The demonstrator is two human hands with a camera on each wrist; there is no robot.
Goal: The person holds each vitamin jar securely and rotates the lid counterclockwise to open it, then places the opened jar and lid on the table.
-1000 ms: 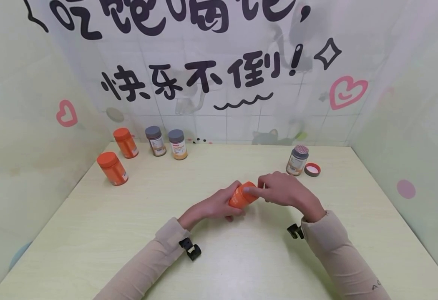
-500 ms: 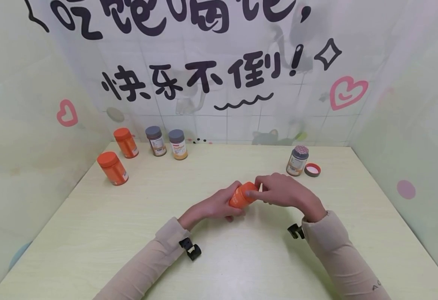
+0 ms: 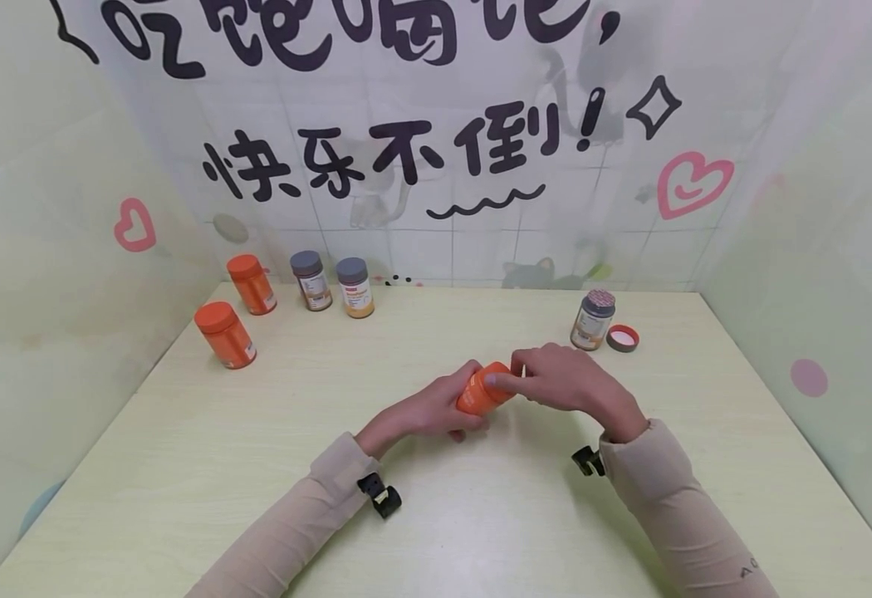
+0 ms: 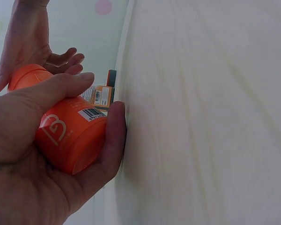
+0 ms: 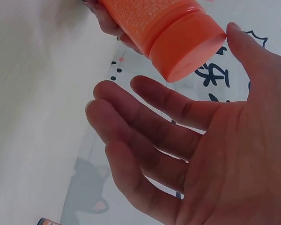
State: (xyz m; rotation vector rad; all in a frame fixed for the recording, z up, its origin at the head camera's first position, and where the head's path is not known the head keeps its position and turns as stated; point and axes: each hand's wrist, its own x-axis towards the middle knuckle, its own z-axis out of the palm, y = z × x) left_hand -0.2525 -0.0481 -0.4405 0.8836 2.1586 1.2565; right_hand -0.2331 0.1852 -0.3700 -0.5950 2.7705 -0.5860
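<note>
Tilted over the middle of the table is an orange jar (image 3: 475, 399), its lid end toward the upper right. My left hand (image 3: 430, 407) grips the body, thumb over the side and fingers underneath in the left wrist view. At the orange lid (image 5: 189, 44) is my right hand (image 3: 565, 378). Its thumb tip meets the lid's edge in the right wrist view, while the loosely bent fingers (image 5: 145, 122) stand apart from it. The lid is still on the jar.
At the back left stand two orange jars (image 3: 231, 340) and two grey-lidded jars (image 3: 355, 295). A lidless jar (image 3: 591, 325) with a patterned seal stands back right, beside an upturned lid (image 3: 622, 338). A printed curtain (image 3: 451, 249) hangs behind the table.
The right hand's fingers shifted slightly left over the lid half a second ago, and have since moved back to the right. The left hand and the jar have stayed in place.
</note>
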